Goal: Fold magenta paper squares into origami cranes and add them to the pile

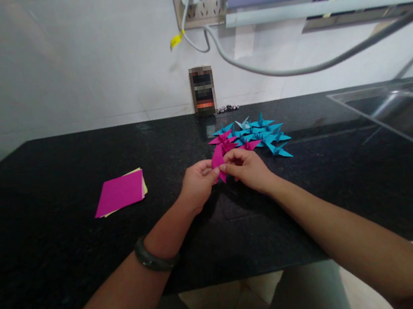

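Observation:
A folded piece of magenta paper (pixel 217 159) is held up between my two hands, over the dark countertop. My left hand (pixel 198 181) pinches its left side between thumb and fingers. On the other side my right hand (pixel 246 167) grips it with thumb and forefinger; the other fingers are curled. Just behind the hands lie finished paper cranes: several blue ones (pixel 264 137) and a few magenta ones (pixel 250 145). The lower part of the folded paper is partly hidden by my fingers.
A stack of square paper (pixel 120 193), magenta on top with yellow beneath, lies to the left. A phone-like object (pixel 203 90), blurred out, leans on the wall beside a beaded string (pixel 228 108). A sink (pixel 400 118) is at the right; a grey cable (pixel 295 71) hangs above.

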{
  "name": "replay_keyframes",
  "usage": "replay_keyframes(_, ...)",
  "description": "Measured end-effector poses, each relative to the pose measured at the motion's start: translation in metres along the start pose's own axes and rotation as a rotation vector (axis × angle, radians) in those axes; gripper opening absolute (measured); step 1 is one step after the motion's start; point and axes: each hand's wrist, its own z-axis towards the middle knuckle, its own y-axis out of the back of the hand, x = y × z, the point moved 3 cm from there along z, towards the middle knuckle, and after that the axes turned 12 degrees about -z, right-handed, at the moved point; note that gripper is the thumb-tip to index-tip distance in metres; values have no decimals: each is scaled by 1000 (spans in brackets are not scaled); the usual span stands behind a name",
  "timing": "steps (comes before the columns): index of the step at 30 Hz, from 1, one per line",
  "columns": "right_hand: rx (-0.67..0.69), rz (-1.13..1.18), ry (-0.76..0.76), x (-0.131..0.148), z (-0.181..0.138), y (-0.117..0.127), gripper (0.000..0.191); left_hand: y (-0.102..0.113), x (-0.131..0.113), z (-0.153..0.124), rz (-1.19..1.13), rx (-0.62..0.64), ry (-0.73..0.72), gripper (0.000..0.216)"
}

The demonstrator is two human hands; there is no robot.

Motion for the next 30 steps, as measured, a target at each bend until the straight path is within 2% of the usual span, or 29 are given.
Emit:
replay_keyframes(8,-54,100,80,-6,1,5,19,4,1,1,259,42,-100,12)
replay_keyframes(11,-76,76,183,-3,2,10,12,3,3,1,170,45,-78,14)
replay_keyframes(16,-79,-89,405,5,1,16,6,1,3,0,-4,-19,32,17)
replay_keyframes(21,-135,-100,422,4,1,17,9,2,3,1,17,-22,5,16)
replay_keyframes(23,-110,-93,438,4,1,16,6,3,4,2,9,-34,11,16)
replay_keyframes(27,-12,-149,456,5,0,15,7,2,5,2,-103,-27,101,15)
replay_keyframes(30,-3,-204,433,6,0,15,8,0,2,1,-178,20,170,13)
